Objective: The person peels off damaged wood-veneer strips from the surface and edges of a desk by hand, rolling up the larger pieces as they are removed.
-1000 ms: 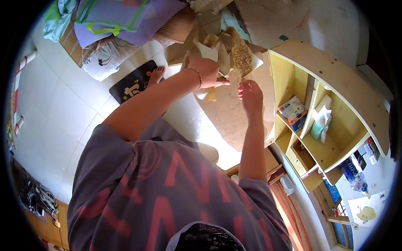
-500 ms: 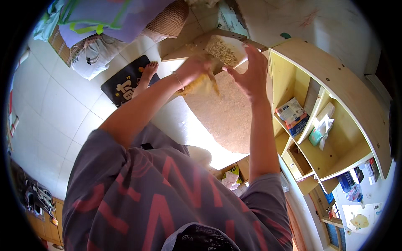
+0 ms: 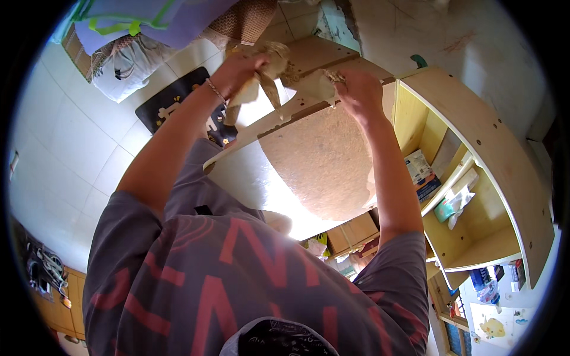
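Observation:
My left hand (image 3: 237,68) is raised at the top of the head view, closed around a crumpled tan paper-like bundle (image 3: 267,71) with a strip hanging down from it. My right hand (image 3: 356,89) is beside it to the right, its fingers pinched on another piece of crumpled tan material (image 3: 317,83). Both hands are held above a light wooden desk (image 3: 261,172) with a round brown cork-like mat (image 3: 323,160) on it. What the tan material is I cannot tell.
A wooden shelf unit (image 3: 493,154) with small packets and a tissue pack stands to the right. On the white tiled floor at left lie a dark patterned mat (image 3: 172,104) and a white bag (image 3: 127,68). A cardboard box (image 3: 353,231) sits under the desk.
Both hands have risen toward the top of the view, staying close together with the tan material between them. The view has tilted, showing more of the desk and shelf.

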`<action>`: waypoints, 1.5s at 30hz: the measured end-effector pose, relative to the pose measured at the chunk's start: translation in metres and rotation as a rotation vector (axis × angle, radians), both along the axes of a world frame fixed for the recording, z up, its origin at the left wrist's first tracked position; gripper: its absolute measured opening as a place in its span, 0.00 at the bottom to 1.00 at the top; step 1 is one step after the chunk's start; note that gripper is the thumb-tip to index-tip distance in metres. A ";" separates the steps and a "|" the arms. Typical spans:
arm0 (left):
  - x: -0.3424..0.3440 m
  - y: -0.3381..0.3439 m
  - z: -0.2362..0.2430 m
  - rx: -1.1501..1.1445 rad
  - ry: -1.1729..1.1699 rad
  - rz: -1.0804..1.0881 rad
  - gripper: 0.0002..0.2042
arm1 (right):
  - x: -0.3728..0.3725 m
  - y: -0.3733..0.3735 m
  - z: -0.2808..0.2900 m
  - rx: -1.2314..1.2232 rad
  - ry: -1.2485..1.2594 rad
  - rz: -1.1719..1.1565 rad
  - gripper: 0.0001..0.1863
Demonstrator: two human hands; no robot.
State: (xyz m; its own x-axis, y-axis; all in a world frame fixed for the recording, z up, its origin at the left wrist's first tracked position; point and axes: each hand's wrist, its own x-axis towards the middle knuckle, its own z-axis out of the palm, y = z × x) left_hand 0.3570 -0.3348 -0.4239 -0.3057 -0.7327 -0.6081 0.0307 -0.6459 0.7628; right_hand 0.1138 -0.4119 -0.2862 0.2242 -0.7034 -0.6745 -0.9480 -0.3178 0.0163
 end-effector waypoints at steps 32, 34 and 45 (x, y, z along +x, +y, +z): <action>-0.048 -0.017 0.186 0.390 0.578 0.637 0.15 | 0.119 0.058 0.067 -0.437 -1.207 -1.123 0.17; -0.051 -0.002 0.210 0.329 0.552 0.518 0.17 | 0.111 0.070 0.096 -0.678 -1.241 -1.090 0.13; -0.144 0.124 0.335 -0.200 0.559 0.131 0.14 | -0.025 0.198 0.197 -0.755 -1.581 -1.258 0.27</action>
State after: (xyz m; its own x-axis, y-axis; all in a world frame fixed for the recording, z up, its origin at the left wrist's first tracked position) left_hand 0.2133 -0.2109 -0.0893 -0.4385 -0.8692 -0.2285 0.5310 -0.4557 0.7144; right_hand 0.0889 -0.2135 -0.0896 -0.5055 -0.8620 -0.0372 0.0580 0.0090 -0.9983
